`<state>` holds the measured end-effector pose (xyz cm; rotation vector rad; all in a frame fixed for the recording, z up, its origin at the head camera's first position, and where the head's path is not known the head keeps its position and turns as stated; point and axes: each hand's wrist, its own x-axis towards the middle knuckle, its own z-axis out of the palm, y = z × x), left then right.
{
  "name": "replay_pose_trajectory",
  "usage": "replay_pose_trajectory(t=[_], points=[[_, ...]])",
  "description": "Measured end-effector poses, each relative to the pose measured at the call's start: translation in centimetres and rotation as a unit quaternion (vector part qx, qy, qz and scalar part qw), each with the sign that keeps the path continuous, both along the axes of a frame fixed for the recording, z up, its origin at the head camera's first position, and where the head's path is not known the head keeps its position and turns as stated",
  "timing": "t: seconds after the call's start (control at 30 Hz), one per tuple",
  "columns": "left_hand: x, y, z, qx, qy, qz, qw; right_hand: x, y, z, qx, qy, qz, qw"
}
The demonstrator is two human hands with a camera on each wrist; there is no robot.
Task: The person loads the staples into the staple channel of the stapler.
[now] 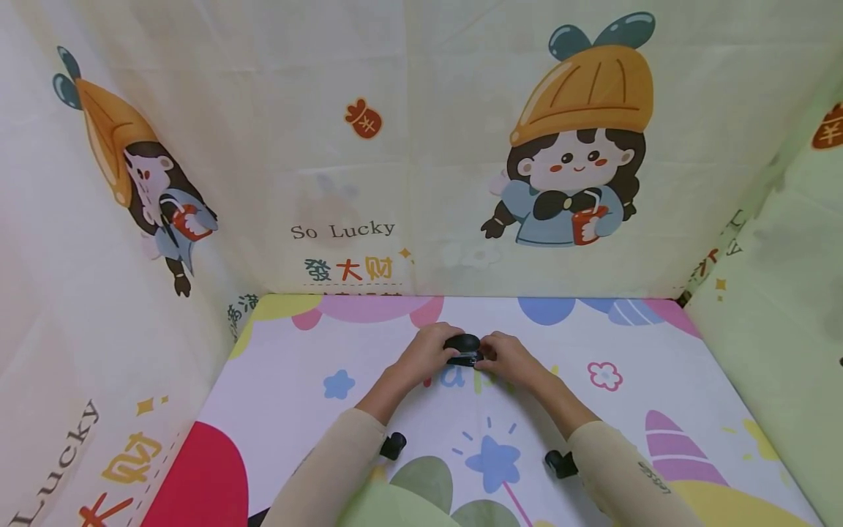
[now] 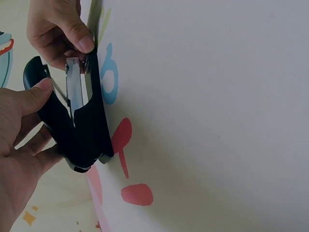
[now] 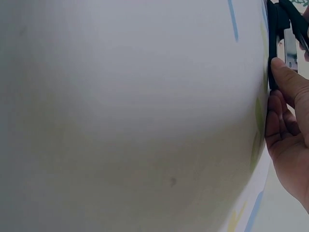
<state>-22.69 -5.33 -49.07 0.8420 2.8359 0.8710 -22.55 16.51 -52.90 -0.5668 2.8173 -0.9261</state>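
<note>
A black stapler stands near the far part of the table, its top arm lifted away from its base. In the left wrist view, a silvery metal magazine shows between the two parts of the stapler. My left hand holds the top arm, with the thumb on one side and fingers on the other. At the front end of the base, my right hand pinches with its thumb and fingers. The right wrist view shows that right hand at the base's tip, partly cut off by the frame edge.
A printed cloth with stars, flowers and letters covers the table. Pale cartoon-printed sheets hang as walls at the back and both sides. Small black devices sit at both wrists.
</note>
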Motion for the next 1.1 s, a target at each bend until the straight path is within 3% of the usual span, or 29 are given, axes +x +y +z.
replay_pose_trajectory(t=[0.5,1.1], points=[[-0.21,0.54,-0.84,-0.030,0.004,-0.009,0.9995,-0.06,0.05,-0.19,-0.008,-0.007,-0.001,1.000],[-0.21,0.10,-0.82,-0.018,-0.009,-0.014,0.9997,-0.17,0.10,-0.38,-0.009,-0.017,-0.007,1.000]])
